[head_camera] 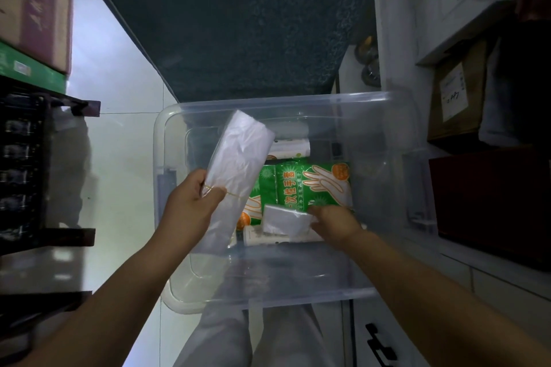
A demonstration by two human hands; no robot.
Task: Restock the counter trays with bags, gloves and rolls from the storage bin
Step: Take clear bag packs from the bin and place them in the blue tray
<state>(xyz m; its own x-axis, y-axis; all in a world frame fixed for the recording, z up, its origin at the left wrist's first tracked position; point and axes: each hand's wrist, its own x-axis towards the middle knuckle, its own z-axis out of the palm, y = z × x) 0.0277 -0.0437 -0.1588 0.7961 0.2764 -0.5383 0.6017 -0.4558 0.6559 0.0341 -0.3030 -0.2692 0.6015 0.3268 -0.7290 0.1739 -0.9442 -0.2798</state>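
Note:
A clear plastic storage bin [384, 116] sits on the floor below me. My left hand [190, 205] grips a long bundle of clear plastic bags [238, 158] bound by a rubber band, lifted over the bin's left side. Inside the bin, my right hand [334, 222] closes on a smaller stack of clear bags [283, 219]. Green glove packs [313, 185] with orange print lie flat under it. One white roll [290, 149] rests at the far end of the bin, another white roll [262, 237] at the near end.
A dark mat [238, 24] covers the floor beyond the bin. Cardboard boxes [35, 15] and a dark rack [26, 164] stand on the left. White shelving with boxes [456, 92] lines the right. My legs are under the bin's near edge.

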